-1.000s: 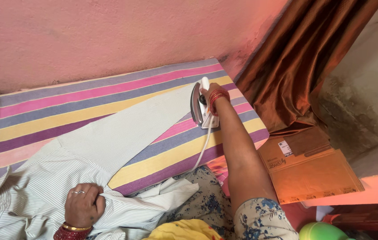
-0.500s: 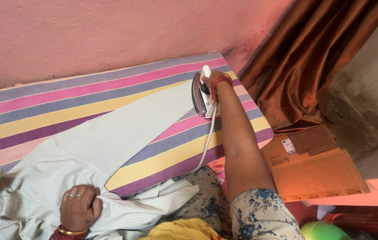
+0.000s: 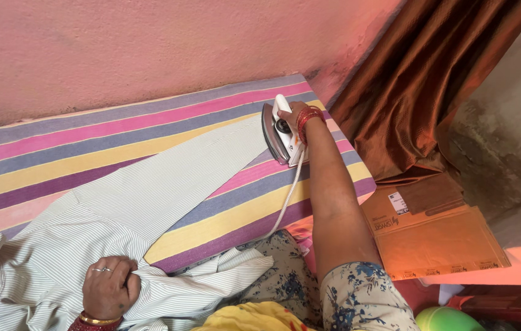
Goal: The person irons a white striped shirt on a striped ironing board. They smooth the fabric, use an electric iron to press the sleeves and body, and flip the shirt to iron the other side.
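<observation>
Over the last second the right hand point(image 3: 294, 114) had kept its closed grip on the handle of the white iron point(image 3: 279, 133) and shifted it only a little: up toward the far end of the sleeve, then back a touch, so that the iron now stood tipped, its grey soleplate facing left and mostly lifted off the cloth. That small wobble, rather than a long stroke, suggested the pass along the sleeve point(image 3: 187, 175) had reached its end and the iron was being raised or parked.

The left hand point(image 3: 110, 285) had stayed clenched on a bunched fold of the striped shirt point(image 3: 58, 257), near the person's body and well apart from the iron, holding the fabric taut. The sleeve ran flat and diagonal from that hand up to the iron.

Under both lay the striped cover point(image 3: 89, 153) in pink, purple and yellow. The iron's white cord point(image 3: 288, 196) trailed back from the right hand, beside the forearm, down over the near edge. Beyond the right hand hung a brown curtain point(image 3: 419, 92), with a flattened cardboard box point(image 3: 438, 233) below it. The cord lay close to the arm and could drag on a return stroke.
</observation>
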